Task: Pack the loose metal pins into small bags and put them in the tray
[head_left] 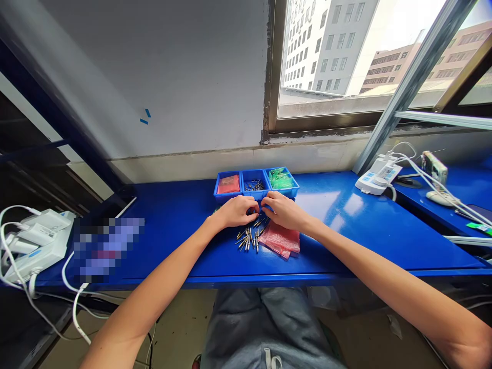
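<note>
My left hand and my right hand meet close together over the blue table, just in front of three joined blue bins. The fingers of both are curled into a pinch, and whatever lies between the fingertips is too small or hidden to make out. Below them is a loose pile of thin metal pieces, dark and gold in colour. Red plastic bags lie flat beside the pile, partly under my right hand. The left bin holds red bags, the middle bin metal pieces, the right bin green bags.
On the left of the blue table stands a white power strip with plugs and trailing cables, near a blurred-out object. Another white power strip sits at right, beside a metal frame post. Behind are a wall and window.
</note>
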Motion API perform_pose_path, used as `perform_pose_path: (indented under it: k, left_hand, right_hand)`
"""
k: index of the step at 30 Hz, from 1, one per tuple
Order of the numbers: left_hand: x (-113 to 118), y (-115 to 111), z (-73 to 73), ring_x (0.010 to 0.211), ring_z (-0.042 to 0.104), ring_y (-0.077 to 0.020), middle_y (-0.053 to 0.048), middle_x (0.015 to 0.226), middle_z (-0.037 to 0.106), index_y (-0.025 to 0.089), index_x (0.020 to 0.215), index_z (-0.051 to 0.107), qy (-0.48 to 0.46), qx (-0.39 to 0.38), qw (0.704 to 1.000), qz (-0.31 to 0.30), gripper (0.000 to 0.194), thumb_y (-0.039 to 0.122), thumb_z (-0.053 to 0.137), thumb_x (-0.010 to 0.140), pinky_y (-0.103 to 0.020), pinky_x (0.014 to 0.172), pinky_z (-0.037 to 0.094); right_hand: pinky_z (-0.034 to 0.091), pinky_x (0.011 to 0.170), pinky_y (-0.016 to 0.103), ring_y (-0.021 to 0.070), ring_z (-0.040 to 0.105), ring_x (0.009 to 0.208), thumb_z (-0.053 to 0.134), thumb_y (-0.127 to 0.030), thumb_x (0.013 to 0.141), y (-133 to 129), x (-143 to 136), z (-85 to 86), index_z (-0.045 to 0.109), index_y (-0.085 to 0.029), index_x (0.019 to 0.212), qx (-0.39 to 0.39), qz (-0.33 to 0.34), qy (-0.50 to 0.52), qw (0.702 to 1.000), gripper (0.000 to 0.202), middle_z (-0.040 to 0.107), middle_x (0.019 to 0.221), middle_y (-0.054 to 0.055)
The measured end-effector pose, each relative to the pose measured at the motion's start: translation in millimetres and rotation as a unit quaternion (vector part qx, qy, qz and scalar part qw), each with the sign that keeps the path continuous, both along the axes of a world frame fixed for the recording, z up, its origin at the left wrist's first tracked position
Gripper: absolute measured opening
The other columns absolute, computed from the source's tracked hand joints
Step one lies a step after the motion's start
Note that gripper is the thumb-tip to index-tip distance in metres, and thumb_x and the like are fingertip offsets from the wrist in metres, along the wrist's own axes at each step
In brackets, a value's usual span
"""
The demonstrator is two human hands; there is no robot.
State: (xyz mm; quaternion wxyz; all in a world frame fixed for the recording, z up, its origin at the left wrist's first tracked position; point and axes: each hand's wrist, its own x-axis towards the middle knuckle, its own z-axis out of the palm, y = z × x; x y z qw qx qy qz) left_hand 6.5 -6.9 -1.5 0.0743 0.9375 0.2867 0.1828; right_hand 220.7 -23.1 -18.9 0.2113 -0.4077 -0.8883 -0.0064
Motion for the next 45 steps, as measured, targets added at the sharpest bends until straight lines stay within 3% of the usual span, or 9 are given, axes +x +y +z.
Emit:
perform_pose_path:
  k: [11, 21, 28, 33, 37, 45]
  left_hand:
    - [1.8, 1.8, -8.9, 0.086, 0.069, -0.0196, -0.006, 0.095, 0.073, 0.018, 0.098, 0.068, -0.008, 0.032, 0.999, 0.029, 0.013, 0.020, 0.056, 0.095, -0.029, 0.078, 0.053]
    - [2.5, 2.1, -10.8, 0.086, 0.067, -0.0193, -0.004, 0.093, 0.069, 0.019, 0.116, 0.056, -0.060, 0.029, 0.997, 0.029, 0.017, 0.022, 0.057, 0.099, -0.030, 0.079, 0.052]
    - [3.5, 0.9, -10.8, 0.084, 0.066, -0.0181, -0.002, 0.091, 0.066, 0.020, 0.110, 0.057, -0.082, 0.061, 0.994, 0.027, 0.014, 0.029, 0.059, 0.099, -0.029, 0.076, 0.052]
    - [5.3, -1.6, -11.2, 0.089, 0.067, -0.0179, -0.006, 0.108, 0.065, 0.020, 0.116, 0.057, -0.117, 0.108, 0.986, 0.050, 0.017, 0.023, 0.056, 0.099, -0.030, 0.079, 0.055]
    - [3.9, -4.6, -7.0, 0.079, 0.066, -0.0143, -0.009, 0.119, 0.059, 0.020, 0.116, 0.060, -0.137, 0.143, 0.975, 0.103, 0.019, 0.023, 0.059, 0.097, -0.029, 0.072, 0.056]
    - [1.3, 0.9, -10.8, 0.077, 0.067, -0.0152, -0.003, 0.090, 0.069, 0.017, 0.109, 0.063, -0.085, 0.129, 0.987, 0.036, 0.013, 0.024, 0.057, 0.100, -0.024, 0.069, 0.049]
  right_hand:
    - [0.047, 0.078, 0.032, 0.0231, 0.061, 0.093, 0.062, -0.020, 0.093, 4.5, 2.5, -4.4, 0.074, -0.018, 0.095, -0.028, 0.010, 0.010, 0.999, 0.012, 0.065, 0.099, 0.010]
    - [0.043, 0.072, 0.030, 0.0174, 0.056, 0.076, 0.052, -0.014, 0.097, 6.4, 0.6, 1.1, 0.070, -0.016, 0.086, -0.030, 0.015, 0.087, 0.996, 0.022, 0.064, 0.083, 0.005]
    - [0.044, 0.075, 0.030, 0.0178, 0.062, 0.080, 0.055, -0.011, 0.095, 6.6, -0.5, -0.2, 0.074, -0.017, 0.090, -0.062, 0.032, 0.121, 0.990, 0.020, 0.069, 0.089, 0.006]
    - [0.042, 0.072, 0.029, 0.0179, 0.061, 0.078, 0.055, -0.013, 0.096, 7.2, 0.7, 1.2, 0.072, -0.016, 0.086, -0.037, -0.002, 0.133, 0.990, 0.020, 0.070, 0.085, 0.006]
    - [0.040, 0.070, 0.028, 0.0165, 0.059, 0.073, 0.055, -0.013, 0.094, 8.6, 2.7, 3.0, 0.069, -0.017, 0.079, -0.032, -0.021, 0.158, 0.987, 0.020, 0.069, 0.078, 0.005]
    - [0.035, 0.062, 0.026, 0.0118, 0.053, 0.062, 0.057, -0.014, 0.090, 5.2, -2.5, 4.2, 0.068, -0.016, 0.077, -0.077, 0.016, 0.210, 0.974, 0.017, 0.066, 0.069, 0.000]
